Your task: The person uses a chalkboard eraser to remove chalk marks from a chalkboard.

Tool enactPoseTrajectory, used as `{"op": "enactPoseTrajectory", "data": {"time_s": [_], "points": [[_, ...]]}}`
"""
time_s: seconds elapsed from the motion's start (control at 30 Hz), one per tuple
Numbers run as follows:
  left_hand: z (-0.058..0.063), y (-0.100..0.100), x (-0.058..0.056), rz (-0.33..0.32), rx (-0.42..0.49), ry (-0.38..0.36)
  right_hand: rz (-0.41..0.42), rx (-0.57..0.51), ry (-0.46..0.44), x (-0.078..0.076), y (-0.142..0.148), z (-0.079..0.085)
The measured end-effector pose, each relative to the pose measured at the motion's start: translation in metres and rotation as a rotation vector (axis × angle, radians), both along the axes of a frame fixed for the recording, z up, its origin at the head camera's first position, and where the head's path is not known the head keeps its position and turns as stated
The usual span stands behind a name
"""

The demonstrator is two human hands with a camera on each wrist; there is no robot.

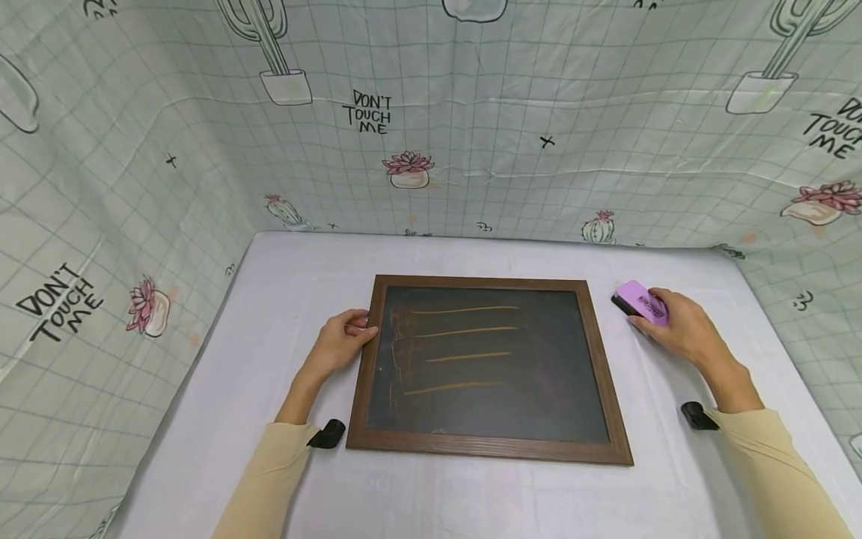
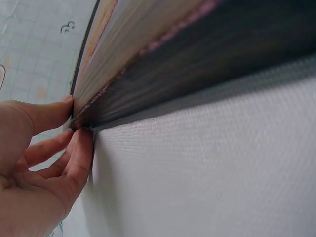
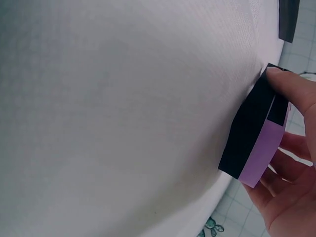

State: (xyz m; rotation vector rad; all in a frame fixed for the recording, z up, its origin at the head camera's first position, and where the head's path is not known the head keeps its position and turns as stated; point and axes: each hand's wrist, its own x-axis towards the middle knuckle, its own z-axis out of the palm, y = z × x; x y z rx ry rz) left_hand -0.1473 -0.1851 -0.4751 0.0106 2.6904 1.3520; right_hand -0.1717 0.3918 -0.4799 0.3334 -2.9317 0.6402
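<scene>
A chalkboard with a brown wooden frame lies on the white-covered table, several yellow chalk lines and smudged marks across its left and middle parts. My left hand pinches the frame's left side toward the far corner; the left wrist view shows the thumb on the frame's face and the fingertips against its outer edge. To the right of the board, my right hand grips a purple chalkboard eraser with a black felt pad. In the right wrist view the eraser is tilted, its felt facing the white cloth.
White cloth covers the table, with its far edge against a grid-patterned curtain printed with cacti and words. The same curtain closes off the left and right sides. A black wrist-worn device sits at the left cuff, another at the right.
</scene>
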Motion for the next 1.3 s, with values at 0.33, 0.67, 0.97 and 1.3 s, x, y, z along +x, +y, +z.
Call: {"op": "enactPoseTrajectory", "data": {"time_s": [0.33,0.67,0.97,1.3], "points": [[-0.001,-0.002,0.006,0.040,0.046,0.075,0.021,0.007,0.036,-0.001,-0.003,0.004],[0.001,-0.005,0.004,0.066,0.047,-0.025,0.036,-0.025,0.074,-0.002,-0.007,0.011],[-0.001,-0.002,0.001,0.069,0.064,-0.034,0.071,-0.030,0.091,-0.001,-0.017,0.021],[-0.001,-0.001,0.000,0.079,0.063,-0.040,0.121,-0.031,0.090,-0.004,-0.035,0.029]]}}
